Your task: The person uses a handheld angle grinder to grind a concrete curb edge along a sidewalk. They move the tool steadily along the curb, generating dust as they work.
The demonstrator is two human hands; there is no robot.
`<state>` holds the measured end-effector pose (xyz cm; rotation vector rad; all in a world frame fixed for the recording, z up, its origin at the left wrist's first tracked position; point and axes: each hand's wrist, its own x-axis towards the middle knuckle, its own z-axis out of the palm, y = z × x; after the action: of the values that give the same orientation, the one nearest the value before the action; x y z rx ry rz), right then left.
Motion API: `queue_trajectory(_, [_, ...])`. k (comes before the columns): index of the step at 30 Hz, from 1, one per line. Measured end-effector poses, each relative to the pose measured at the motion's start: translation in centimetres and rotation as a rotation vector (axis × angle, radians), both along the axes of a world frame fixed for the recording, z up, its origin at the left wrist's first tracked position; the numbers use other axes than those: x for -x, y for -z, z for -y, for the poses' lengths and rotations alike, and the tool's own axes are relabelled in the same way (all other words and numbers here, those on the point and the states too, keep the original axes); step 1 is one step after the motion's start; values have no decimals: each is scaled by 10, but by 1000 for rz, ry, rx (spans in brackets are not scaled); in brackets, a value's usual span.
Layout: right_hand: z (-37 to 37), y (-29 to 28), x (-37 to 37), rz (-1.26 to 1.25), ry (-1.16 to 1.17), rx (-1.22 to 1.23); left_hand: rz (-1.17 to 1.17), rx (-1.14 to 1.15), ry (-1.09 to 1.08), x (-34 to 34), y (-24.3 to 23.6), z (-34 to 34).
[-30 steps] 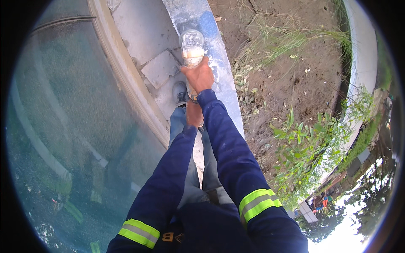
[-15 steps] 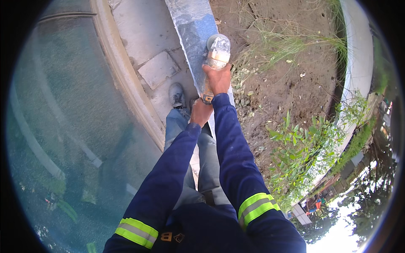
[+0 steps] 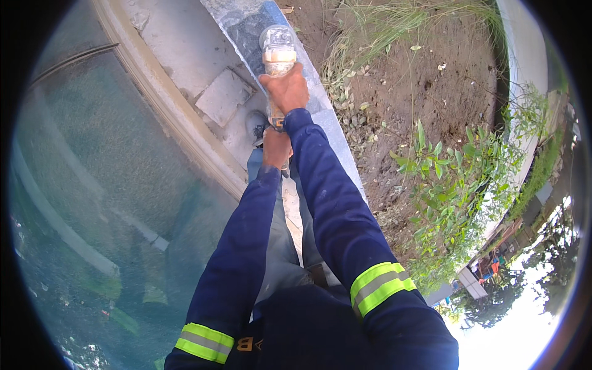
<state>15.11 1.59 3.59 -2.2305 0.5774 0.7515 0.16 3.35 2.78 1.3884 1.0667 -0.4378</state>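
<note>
A dusty angle grinder (image 3: 279, 57) with a pale, dust-coated head lies over a long grey-blue stone ledge (image 3: 330, 132). Its round disc sits at the far end, low against the ledge top; whether it touches cannot be told. My right hand (image 3: 288, 90) is wrapped round the grinder's body just behind the head. Nearer to me, my left hand (image 3: 276, 148) is closed round the rear of the tool. The part of the grinder between and under my fingers is hidden. Both sleeves are dark blue with bright yellow bands.
Left of the ledge runs a narrow paved strip with a loose square slab (image 3: 225, 97), where my shoe (image 3: 255, 125) stands. Beyond it is a curved stone edge (image 3: 166, 117) beside glass-like panels (image 3: 117, 160). To the right lie bare soil (image 3: 419, 92) and a leafy shrub (image 3: 459, 179).
My view has shifted, so the ledge slants more. Both hands and the grinder now appear farther left and slightly farther up, still over the ledge. The grip is unchanged.
</note>
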Motion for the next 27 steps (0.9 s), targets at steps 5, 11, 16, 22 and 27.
queue_trajectory(5, [28, -4, 2, 21, 49, 9, 0, -51, 73, -5, -14, 20])
queue_trajectory(11, [16, -5, 31, -1, -84, -25, -31, 57, -109, 33, -9, 27])
queue_trajectory(16, [-1, 1, 18, 10, -97, -33, 353, -161, -54, 30, 20, 16])
queue_trajectory(22, [17, 6, -14, 38, 41, 17, 44, -28, 85, -10, 10, 8])
queue_trajectory(27, [44, -1, 12, 33, 40, 8, -121, 42, 125, 7, -9, 32])
